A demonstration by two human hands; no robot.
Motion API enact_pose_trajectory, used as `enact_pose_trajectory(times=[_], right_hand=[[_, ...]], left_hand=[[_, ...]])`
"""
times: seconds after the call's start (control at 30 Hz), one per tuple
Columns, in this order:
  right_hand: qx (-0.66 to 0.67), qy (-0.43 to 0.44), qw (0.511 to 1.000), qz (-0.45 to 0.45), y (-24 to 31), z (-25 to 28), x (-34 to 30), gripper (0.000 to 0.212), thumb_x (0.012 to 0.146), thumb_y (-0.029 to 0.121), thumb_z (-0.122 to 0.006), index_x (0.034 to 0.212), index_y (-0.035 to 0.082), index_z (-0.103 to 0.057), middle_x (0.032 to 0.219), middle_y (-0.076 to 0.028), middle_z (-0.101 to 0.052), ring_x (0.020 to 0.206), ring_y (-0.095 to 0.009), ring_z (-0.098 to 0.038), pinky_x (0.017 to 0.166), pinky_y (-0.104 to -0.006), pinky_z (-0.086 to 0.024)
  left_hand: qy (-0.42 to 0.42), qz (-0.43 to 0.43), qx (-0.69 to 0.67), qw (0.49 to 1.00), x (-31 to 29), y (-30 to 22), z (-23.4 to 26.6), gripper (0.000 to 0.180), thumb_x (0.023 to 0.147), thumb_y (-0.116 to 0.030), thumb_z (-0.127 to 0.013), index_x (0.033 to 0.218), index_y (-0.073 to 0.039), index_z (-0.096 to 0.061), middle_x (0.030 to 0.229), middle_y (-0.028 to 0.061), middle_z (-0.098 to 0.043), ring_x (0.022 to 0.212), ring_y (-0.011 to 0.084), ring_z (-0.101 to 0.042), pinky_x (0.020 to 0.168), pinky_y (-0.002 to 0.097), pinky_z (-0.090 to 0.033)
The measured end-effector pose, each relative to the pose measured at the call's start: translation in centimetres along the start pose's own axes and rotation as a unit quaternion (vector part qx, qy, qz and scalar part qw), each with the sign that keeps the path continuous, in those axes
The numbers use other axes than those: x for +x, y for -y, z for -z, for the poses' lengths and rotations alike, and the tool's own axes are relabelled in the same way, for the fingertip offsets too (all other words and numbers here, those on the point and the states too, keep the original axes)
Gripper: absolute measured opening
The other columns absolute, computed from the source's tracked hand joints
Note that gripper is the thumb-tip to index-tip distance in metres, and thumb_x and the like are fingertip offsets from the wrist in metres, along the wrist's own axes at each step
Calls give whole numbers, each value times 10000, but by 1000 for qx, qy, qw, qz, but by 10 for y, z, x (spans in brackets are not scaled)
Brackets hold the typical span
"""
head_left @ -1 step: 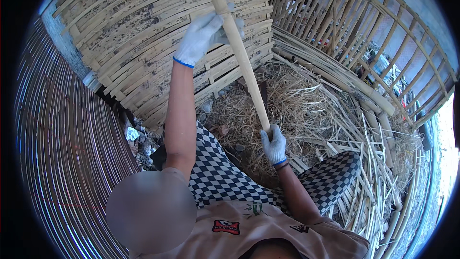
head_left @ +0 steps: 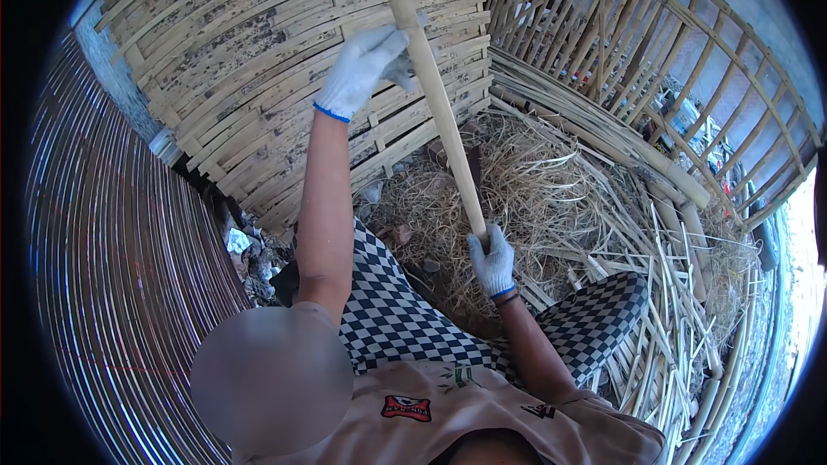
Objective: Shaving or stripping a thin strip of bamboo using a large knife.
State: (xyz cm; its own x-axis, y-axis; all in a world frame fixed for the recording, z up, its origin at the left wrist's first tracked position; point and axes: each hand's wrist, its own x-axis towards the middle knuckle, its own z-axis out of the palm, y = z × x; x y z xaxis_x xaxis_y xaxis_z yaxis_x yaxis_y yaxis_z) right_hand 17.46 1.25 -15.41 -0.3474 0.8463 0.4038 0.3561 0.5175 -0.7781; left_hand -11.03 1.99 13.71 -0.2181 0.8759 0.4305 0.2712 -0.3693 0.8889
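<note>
A long pale bamboo pole (head_left: 446, 129) runs from the top edge down toward my lap. Its lower end is in my gloved right hand (head_left: 493, 263), whose fingers are wrapped round it. Higher up, my left hand (head_left: 366, 69), in a white knitted glove with a blue cuff, grips the pole from its left side; some of its fingers pass behind the pole. Along the pole's right edge, above my right hand, a dark flat piece (head_left: 475, 165) shows, partly hidden; I cannot tell what it is.
Pale shavings (head_left: 534, 198) are heaped before my legs. Split bamboo strips (head_left: 655, 327) lie at the right. Ahead stands a woven bamboo panel (head_left: 250, 60), with a slatted bamboo fence (head_left: 689, 60) at the far right. A ribbed, shiny surface (head_left: 121, 275) fills the left.
The upper part of the pole has shifted slightly to the right, and my left hand has moved a little with it. My right hand stays in place.
</note>
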Motion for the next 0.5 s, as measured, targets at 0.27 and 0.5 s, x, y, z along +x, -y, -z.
enact_pose_trajectory(times=[0.27,0.5], right_hand=[[43,-11,997,-67,-13,-9,0,239,921,238,-707,986,48,-576,722,-161,-603,634,-351,-610,592,-414,-481],[62,-23,996,-62,-9,-3,0,240,934,250,-697,967,48,-570,667,-142,-563,558,-310,-557,559,-392,-462]], left_hand=[[-62,14,112,992,0,-8,-14,301,960,-261,-680,1104,-2,-735,788,56,-727,467,47,-475,404,224,-343],[-36,8,177,984,-2,-11,-13,361,910,-212,-719,1207,-7,-711,689,2,-665,510,42,-455,464,235,-365]])
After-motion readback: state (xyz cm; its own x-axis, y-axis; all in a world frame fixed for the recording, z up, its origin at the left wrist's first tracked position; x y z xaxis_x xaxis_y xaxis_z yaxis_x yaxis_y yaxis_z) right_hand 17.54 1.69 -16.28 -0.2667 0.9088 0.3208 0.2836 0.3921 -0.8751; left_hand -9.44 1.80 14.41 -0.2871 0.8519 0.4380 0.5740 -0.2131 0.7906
